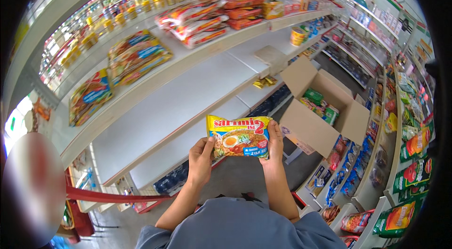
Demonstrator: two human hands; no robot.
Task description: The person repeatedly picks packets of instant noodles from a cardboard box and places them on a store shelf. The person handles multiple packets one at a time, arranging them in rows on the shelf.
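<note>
Both hands hold one yellow and blue Sarimi instant noodle packet, its printed front turned up to the camera. My left hand grips the packet's left end, thumb on its front. At the opposite end my right hand pinches the packet's edge. To the right an open cardboard box has its flaps spread, with several green and multicoloured packets inside. Ahead, beyond the hands, is a white metal shelf. Flat noodle packets lie on the upper shelf at left.
Red and white packets are stacked on the upper shelf, near orange packets. A yellow cup and a piece of cardboard are on the middle shelf. Stocked shelving runs along the right; a red bar crosses lower left.
</note>
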